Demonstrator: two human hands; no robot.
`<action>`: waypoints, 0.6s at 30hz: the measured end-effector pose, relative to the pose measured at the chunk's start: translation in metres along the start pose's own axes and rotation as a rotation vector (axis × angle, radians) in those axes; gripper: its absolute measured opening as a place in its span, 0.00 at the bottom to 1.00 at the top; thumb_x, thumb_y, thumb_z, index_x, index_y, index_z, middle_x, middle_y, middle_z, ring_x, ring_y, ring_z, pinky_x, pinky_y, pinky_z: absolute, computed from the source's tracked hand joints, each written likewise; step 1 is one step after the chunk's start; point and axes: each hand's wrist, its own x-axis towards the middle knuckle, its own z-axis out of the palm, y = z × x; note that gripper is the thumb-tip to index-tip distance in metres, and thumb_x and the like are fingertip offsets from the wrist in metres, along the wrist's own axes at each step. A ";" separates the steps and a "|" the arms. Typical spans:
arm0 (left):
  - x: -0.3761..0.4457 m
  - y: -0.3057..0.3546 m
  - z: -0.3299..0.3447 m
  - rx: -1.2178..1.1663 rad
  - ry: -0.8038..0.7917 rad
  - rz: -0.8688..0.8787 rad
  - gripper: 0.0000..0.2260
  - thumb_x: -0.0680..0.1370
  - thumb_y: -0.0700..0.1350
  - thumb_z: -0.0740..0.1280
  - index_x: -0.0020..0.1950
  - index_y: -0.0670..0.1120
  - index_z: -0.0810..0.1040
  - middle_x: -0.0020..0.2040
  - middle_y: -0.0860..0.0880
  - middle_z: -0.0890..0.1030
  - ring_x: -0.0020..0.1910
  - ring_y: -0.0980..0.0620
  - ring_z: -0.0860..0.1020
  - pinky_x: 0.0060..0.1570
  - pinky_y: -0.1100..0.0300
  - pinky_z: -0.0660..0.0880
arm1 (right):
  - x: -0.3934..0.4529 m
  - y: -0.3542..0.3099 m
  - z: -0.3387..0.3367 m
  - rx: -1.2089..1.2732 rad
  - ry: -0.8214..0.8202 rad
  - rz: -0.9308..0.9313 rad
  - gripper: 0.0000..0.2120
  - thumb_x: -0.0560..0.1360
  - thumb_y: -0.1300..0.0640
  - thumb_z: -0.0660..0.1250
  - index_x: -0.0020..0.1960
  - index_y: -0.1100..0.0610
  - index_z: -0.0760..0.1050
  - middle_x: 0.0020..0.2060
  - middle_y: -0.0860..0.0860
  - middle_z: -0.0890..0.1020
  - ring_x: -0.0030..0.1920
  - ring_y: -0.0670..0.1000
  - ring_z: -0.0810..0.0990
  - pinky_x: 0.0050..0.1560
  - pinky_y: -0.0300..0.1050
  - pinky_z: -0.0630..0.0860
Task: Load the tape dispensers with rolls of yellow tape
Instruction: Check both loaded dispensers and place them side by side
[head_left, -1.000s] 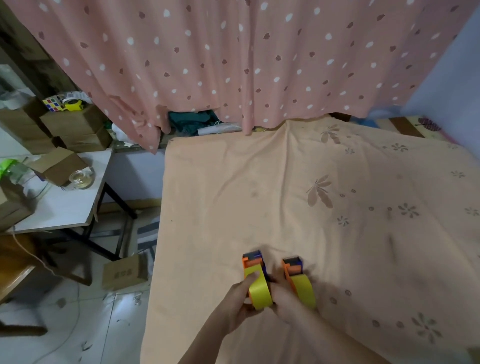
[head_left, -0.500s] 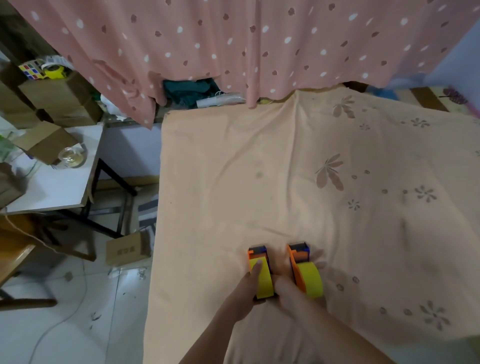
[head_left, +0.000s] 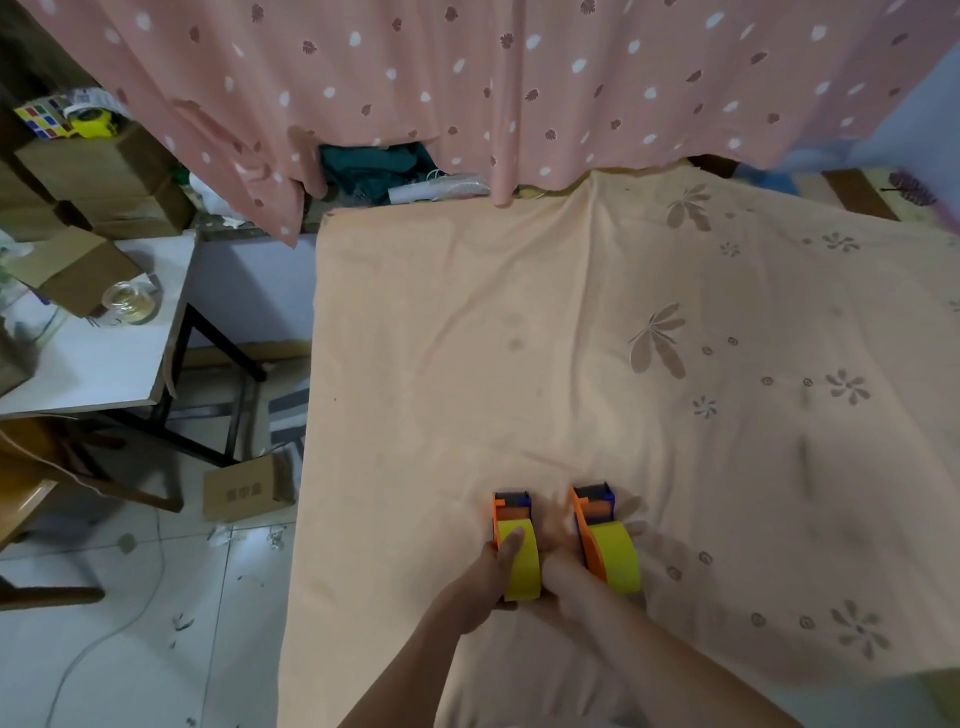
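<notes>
The left dispenser (head_left: 511, 525), lifted a second earlier, now stood on the bed sheet (head_left: 467, 364) beside the right dispenser (head_left: 597, 525). The left hand (head_left: 485, 577) gripped the left yellow roll (head_left: 522, 564), thumb on top; the right hand (head_left: 563, 577) touched it, grasp unclear. Loading appeared nearly complete.

Orange-and-blue tape dispensers: one (head_left: 511, 512) held, one (head_left: 594, 512) just right of the grip, each bearing a yellow tape roll (head_left: 521, 566). Beneath: peach bedsheet (head_left: 467, 338), brown flower print. Beyond: pink curtain (head_left: 519, 78), white and brown spots.
</notes>
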 end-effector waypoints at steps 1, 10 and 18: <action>0.000 0.001 -0.001 -0.005 -0.002 -0.008 0.25 0.84 0.60 0.54 0.77 0.47 0.63 0.71 0.42 0.75 0.67 0.40 0.77 0.65 0.45 0.74 | 0.000 -0.003 -0.005 -0.141 -0.004 -0.006 0.21 0.83 0.47 0.56 0.68 0.60 0.72 0.62 0.62 0.77 0.64 0.62 0.76 0.64 0.55 0.72; 0.005 -0.007 0.004 0.049 0.047 -0.011 0.27 0.83 0.62 0.56 0.75 0.45 0.62 0.70 0.42 0.74 0.66 0.42 0.76 0.65 0.45 0.76 | -0.011 -0.005 -0.024 -0.513 -0.087 -0.222 0.27 0.83 0.41 0.52 0.79 0.41 0.50 0.78 0.47 0.58 0.77 0.54 0.61 0.73 0.53 0.65; 0.010 -0.016 0.006 0.167 0.128 0.023 0.30 0.81 0.65 0.55 0.74 0.45 0.68 0.68 0.40 0.77 0.65 0.40 0.77 0.66 0.43 0.76 | -0.010 0.005 -0.031 -0.406 -0.149 -0.170 0.26 0.80 0.41 0.59 0.77 0.39 0.59 0.76 0.47 0.65 0.72 0.52 0.68 0.65 0.48 0.70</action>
